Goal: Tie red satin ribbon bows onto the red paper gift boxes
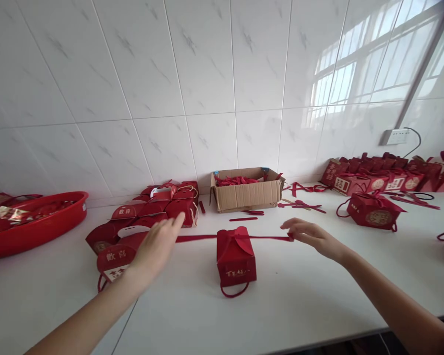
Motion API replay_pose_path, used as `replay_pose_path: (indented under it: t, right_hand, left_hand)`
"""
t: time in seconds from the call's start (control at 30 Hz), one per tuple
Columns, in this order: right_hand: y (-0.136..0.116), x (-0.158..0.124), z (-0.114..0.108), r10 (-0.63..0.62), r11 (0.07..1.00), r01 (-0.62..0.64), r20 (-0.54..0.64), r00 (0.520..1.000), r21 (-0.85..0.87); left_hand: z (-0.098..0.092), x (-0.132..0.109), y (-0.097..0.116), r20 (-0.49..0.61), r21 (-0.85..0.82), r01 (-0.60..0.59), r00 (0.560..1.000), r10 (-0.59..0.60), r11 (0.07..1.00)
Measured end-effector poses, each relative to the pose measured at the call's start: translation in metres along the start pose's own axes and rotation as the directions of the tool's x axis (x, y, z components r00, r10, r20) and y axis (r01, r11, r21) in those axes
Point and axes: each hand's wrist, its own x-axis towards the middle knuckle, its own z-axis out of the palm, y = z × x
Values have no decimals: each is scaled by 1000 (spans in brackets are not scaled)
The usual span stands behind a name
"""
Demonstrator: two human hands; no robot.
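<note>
A small red gift box (236, 261) stands on the white counter in front of me, its petal-like flaps folded over the top and a cord handle hanging at its front. A dark red ribbon (267, 238) runs across the box top, stretched out to both sides. Its left end goes to my left hand (158, 246), whose fingers are closed on it, though the grip is partly hidden behind the hand. At the other end, my right hand (311, 233) pinches the ribbon between thumb and fingers, to the right of the box.
Several red gift boxes (124, 212) crowd the left; a red plastic basin (68, 209) lies beyond them. A cardboard box (246, 196) of ribbons stands by the tiled wall. Loose ribbons (303, 206) lie beside it. A tied box (375, 212) and rows of finished-looking boxes (381, 182) stand right.
</note>
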Motion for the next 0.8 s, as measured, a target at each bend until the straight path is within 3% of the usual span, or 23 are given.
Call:
replay_pose_path:
  t: [0.1, 0.17, 0.23, 0.33, 0.43, 0.53, 0.63, 0.73, 0.8]
  right_hand:
    - [26, -14, -4, 48, 997, -45, 43, 998, -64]
    - [33, -17, -4, 68, 993, -61, 69, 995, -101]
    - [31, -16, -2, 84, 988, -73, 78, 993, -139]
    - [21, -9, -2, 117, 979, -110, 28, 993, -170]
    - [8, 4, 1, 138, 973, -172, -210, 968, -155]
    - [-7, 20, 16, 61, 977, -130, -366, 929, -167]
    - [-21, 39, 43, -34, 975, -27, -268, 963, -220]
    - [-26, 56, 68, -61, 962, 34, -93, 994, -272]
    - [-25, 65, 78, 17, 964, -16, -1, 1000, -264]
  left_hand:
    - [26, -23, 0, 163, 62, -67, 985, 56, 996]
    - [36, -30, 5, 200, 31, -101, 975, 93, 994]
    - [40, -30, 9, 186, 17, -110, 977, 105, 994]
    - [41, -20, 11, 65, -31, -108, 992, 110, 994]
    - [42, -9, 17, -64, -319, -80, 996, 63, 944]
    - [44, 0, 35, 45, -678, 84, 996, -72, 731]
    - [45, 8, 58, 230, -818, 249, 968, -103, 519]
    - [47, 13, 75, 251, -842, 276, 961, -117, 464]
    - [50, 13, 81, 239, -848, 273, 962, -133, 453]
